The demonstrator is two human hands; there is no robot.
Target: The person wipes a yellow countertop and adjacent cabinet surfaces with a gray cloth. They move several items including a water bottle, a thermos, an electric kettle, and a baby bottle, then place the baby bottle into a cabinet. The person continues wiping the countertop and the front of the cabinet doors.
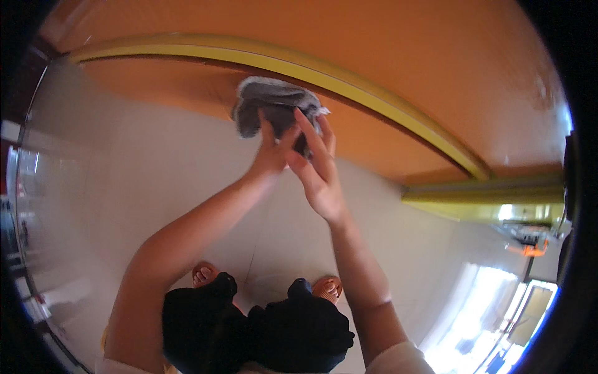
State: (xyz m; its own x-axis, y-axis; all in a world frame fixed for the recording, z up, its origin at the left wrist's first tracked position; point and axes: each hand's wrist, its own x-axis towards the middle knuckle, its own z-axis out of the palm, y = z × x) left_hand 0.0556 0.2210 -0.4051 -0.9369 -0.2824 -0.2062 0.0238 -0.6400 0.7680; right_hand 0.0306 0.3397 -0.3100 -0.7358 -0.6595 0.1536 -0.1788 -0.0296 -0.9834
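A folded grey cloth [274, 98] with a pale fuzzy edge is up against the orange panel, just under a yellow trim strip. My left hand [273, 149] holds the cloth from below, one finger pointing up along it. Close beside it, my right hand [319, 171] has its fingers bent around the cloth's right side, its thumb toward the left hand. The two hands nearly overlap, so some fingertips are hidden.
The orange panel [386, 56] spans the top, crossed by the curved yellow trim [261, 57]. A yellow-green ledge [486, 192] juts out at the right. Below are the pale floor [205, 156] and my sandalled feet [327, 288]. A bright window [473, 305] shines at lower right.
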